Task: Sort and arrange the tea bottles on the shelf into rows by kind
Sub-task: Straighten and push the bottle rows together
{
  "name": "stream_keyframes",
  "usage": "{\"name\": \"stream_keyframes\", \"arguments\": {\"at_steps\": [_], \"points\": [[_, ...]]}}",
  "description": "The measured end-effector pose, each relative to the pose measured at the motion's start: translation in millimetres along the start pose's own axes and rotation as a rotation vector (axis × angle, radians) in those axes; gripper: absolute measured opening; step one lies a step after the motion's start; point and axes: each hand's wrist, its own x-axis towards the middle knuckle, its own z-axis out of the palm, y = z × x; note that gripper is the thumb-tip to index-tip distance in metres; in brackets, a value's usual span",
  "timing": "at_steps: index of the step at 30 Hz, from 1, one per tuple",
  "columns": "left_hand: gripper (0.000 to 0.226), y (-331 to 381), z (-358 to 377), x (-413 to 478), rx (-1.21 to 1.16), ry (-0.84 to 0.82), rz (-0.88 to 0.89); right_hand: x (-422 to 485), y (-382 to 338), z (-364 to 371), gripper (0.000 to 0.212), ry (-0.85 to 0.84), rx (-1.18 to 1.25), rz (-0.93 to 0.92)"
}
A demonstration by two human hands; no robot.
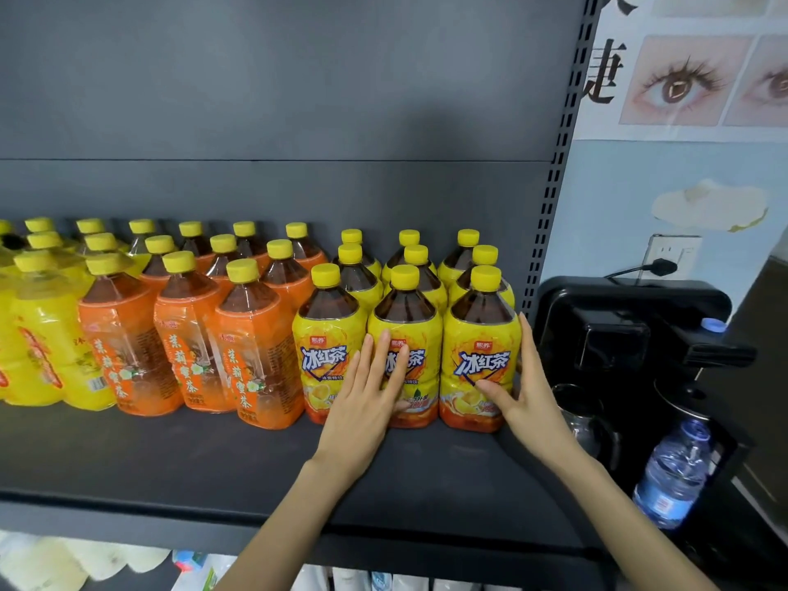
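On the dark shelf stand rows of yellow-capped tea bottles. At the right are yellow-labelled iced black tea bottles, three rows deep. To their left stand orange-labelled jasmine tea bottles, and at the far left bright yellow bottles. My left hand lies flat, fingers apart, against the front middle iced tea bottle. My right hand cups the right side of the front right iced tea bottle, thumb on its label.
The shelf's perforated upright rises just right of the bottles. Beyond it stands a black water dispenser with a clear water bottle at its side. White packages lie on the shelf below.
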Motion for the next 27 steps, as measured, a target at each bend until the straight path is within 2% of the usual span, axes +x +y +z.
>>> {"name": "stream_keyframes", "arguments": {"at_steps": [3, 5, 7, 9, 13, 17, 22, 24, 27], "points": [[0.078, 3, -5, -3, -0.015, 0.008, -0.035, 1, -4, -4, 0.077, -0.004, 0.085, 0.043], [0.082, 4, -8, -7, -0.047, 0.05, -0.116, 8, -4, -8, 0.07, 0.084, 0.201, 0.12], [0.085, 1, -10, -13, -0.101, 0.093, -0.218, 24, 0, -14, 0.091, 0.157, 0.283, 0.24], [0.086, -2, -11, -15, -0.133, 0.093, -0.3, 37, 1, -14, 0.11, 0.144, 0.325, 0.327], [0.087, -10, -12, -19, -0.135, 0.057, -0.381, 57, 3, 1, 0.082, 0.027, 0.512, 0.377], [0.087, -24, -11, -29, -0.143, 0.039, -0.44, 63, 8, 13, 0.073, 0.091, 0.651, 0.396], [0.08, -28, -5, -31, -0.197, 0.023, -0.405, 64, 11, 15, 0.1, 0.125, 0.632, 0.395], [0.08, -26, -4, -30, -0.235, 0.04, -0.406, 64, 11, 15, 0.091, 0.137, 0.625, 0.395], [0.079, -24, -5, -29, -0.278, 0.07, -0.392, 67, 13, 13, 0.064, 0.142, 0.606, 0.417]]}}
